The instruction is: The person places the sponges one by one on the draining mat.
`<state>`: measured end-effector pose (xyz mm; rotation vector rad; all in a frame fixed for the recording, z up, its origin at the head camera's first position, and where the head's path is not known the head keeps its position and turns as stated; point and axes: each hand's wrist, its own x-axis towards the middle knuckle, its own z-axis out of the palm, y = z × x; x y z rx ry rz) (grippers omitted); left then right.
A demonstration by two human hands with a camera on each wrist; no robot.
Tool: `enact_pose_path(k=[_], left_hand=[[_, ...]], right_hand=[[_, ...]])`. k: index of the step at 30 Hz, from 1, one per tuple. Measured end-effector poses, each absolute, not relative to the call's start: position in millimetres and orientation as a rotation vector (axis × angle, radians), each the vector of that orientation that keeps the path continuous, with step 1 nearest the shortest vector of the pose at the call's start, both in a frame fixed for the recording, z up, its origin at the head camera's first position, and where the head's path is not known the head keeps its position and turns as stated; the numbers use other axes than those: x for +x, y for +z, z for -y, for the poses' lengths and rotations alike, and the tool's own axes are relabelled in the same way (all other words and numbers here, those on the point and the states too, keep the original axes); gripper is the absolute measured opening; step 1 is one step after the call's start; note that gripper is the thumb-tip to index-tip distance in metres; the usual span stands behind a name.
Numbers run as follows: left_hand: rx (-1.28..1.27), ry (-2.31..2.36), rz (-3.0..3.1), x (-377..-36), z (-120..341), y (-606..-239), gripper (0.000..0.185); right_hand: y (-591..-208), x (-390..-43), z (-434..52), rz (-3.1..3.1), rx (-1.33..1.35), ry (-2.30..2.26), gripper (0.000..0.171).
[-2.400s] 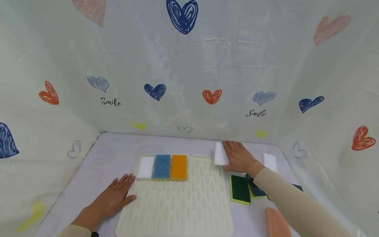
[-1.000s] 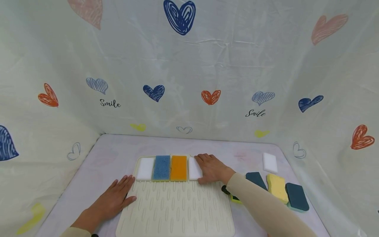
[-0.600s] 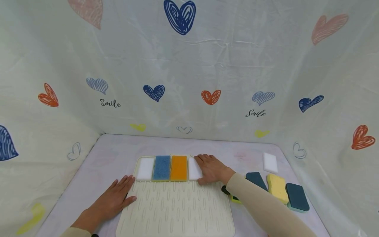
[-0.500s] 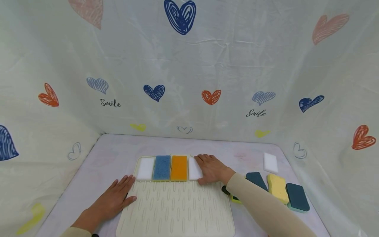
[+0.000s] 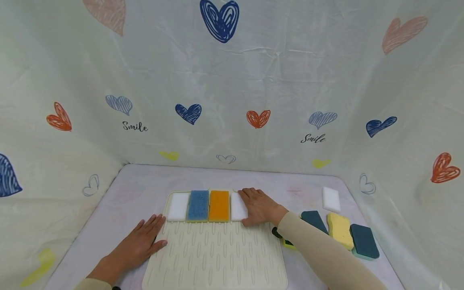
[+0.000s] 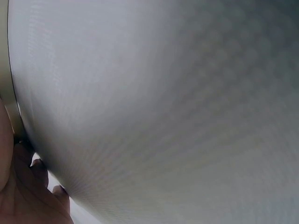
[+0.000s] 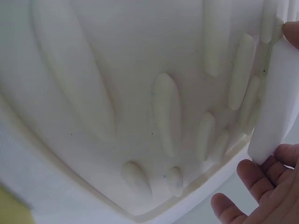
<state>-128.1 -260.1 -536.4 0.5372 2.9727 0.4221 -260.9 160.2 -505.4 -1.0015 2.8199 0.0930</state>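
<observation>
A cream ridged mat [image 5: 214, 257] lies on the table. Along its far edge runs a row: a white sponge [image 5: 178, 206], a blue sponge [image 5: 197, 206], an orange sponge [image 5: 219, 206] and a second white sponge [image 5: 237, 207]. My right hand [image 5: 259, 207] grips that second white sponge, thumb at its near end and fingers at its far end. In the right wrist view this sponge [image 7: 279, 98] stands between thumb and fingertips, low over the ridges. My left hand [image 5: 139, 241] rests flat with fingers straight at the mat's left edge; the left wrist view shows its fingers [image 6: 39, 186] against the pale surface.
Right of the mat lie another white sponge [image 5: 330, 199], a dark teal sponge [image 5: 313, 220], a yellow sponge [image 5: 340, 229] and a dark green sponge [image 5: 364, 241]. My right sleeve [image 5: 322, 249] covers part of a green-and-yellow sponge [image 5: 288, 244]. A heart-printed curtain [image 5: 232, 80] surrounds the table.
My right hand has brought the white sponge left from the mat's far right corner to beside the orange one. Over the last second it stays still there. My left hand has hardly moved.
</observation>
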Motion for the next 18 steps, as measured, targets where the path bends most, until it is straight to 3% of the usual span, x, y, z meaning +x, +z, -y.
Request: enact_pose_path(k=[10, 18], left_hand=[[0.541, 0.409, -2.977, -128, 258, -534, 0.079], [0.553, 0.435, -2.991, -126, 257, -531, 0.077]], right_hand=[[-493, -259, -168, -2.829, -0.938, 0.086, 0.107], [-473, -264, -214, -2.993, -1.041, 0.091, 0.101]])
